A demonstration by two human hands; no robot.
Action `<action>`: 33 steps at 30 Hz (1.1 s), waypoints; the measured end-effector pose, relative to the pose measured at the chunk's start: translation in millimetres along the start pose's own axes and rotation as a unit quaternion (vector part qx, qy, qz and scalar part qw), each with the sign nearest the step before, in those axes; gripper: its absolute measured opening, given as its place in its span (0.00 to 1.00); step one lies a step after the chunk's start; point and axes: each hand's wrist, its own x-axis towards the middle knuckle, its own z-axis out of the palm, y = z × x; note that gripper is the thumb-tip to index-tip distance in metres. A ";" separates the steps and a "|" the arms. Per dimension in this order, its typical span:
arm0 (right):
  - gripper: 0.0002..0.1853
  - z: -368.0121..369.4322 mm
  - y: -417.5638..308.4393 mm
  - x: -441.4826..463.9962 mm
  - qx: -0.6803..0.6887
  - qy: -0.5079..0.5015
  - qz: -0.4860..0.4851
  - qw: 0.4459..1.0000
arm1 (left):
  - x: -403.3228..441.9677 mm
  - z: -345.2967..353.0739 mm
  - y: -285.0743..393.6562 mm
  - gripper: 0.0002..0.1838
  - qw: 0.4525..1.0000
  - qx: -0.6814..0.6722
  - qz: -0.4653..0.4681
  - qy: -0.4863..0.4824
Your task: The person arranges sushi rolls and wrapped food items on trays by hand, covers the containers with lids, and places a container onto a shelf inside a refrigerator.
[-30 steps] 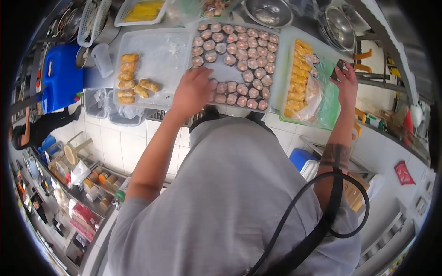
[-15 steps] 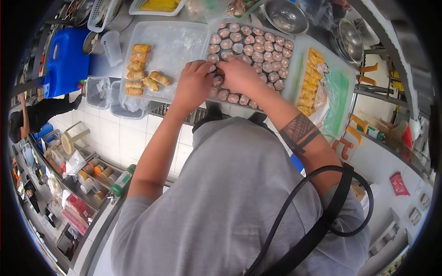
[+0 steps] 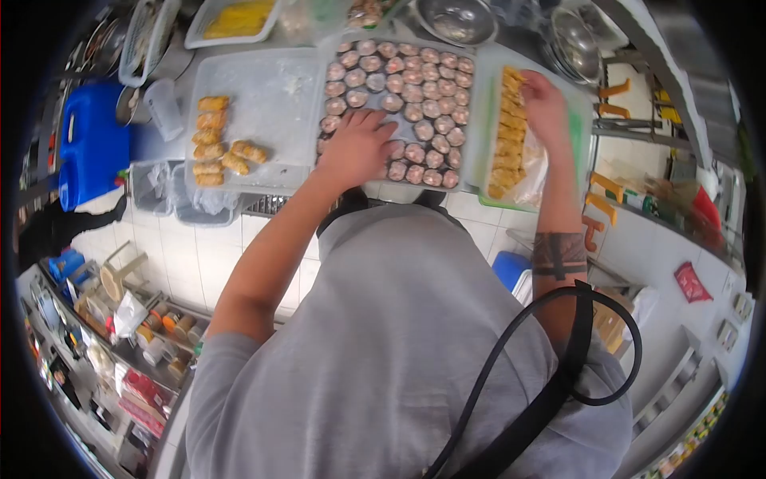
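Rows of round pieces with pinkish filling and dark edges [image 3: 431,89] fill a tray [image 3: 471,120] at the middle of the counter. My left hand [image 3: 357,148] rests over the near left part of these pieces with its fingers apart, hiding some of them. At the right stands a tray [image 3: 488,188] with a line of golden-yellow rolls [image 3: 509,148]. My right hand [image 3: 546,108] is at the far end of that line, its fingers curled together by the rolls. Whatever they grip is hidden. Clear plastic [image 3: 533,180] lies beside the rolls.
A whitish tray [image 3: 271,80] on the left holds several browned rolls [image 3: 211,120]. Metal bowls [image 3: 456,20], a white basket of yellow strips [image 3: 239,17] and a clear measuring cup [image 3: 165,110] stand around the trays. A blue jug [image 3: 94,144] is at far left, bins [image 3: 203,195] below.
My right hand has left the round pieces and moved right to the yellow rolls. My left hand stays over the round pieces, its fingers now spread. The whole view has shifted slightly.
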 end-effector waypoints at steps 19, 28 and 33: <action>0.46 -23.5 94.2 20.8 -0.088 -0.201 0.024 0.975 | -10.8 -26.0 3.8 0.20 0.997 -0.010 -0.059 -0.047; 0.37 -21.4 91.9 22.6 0.078 -0.162 0.209 0.961 | -11.4 -12.6 -4.6 0.21 0.998 0.012 -0.036 -0.059; 0.31 -21.8 80.1 22.4 0.051 -0.180 0.170 0.968 | -7.9 -7.7 -2.7 0.21 0.995 0.012 -0.035 -0.087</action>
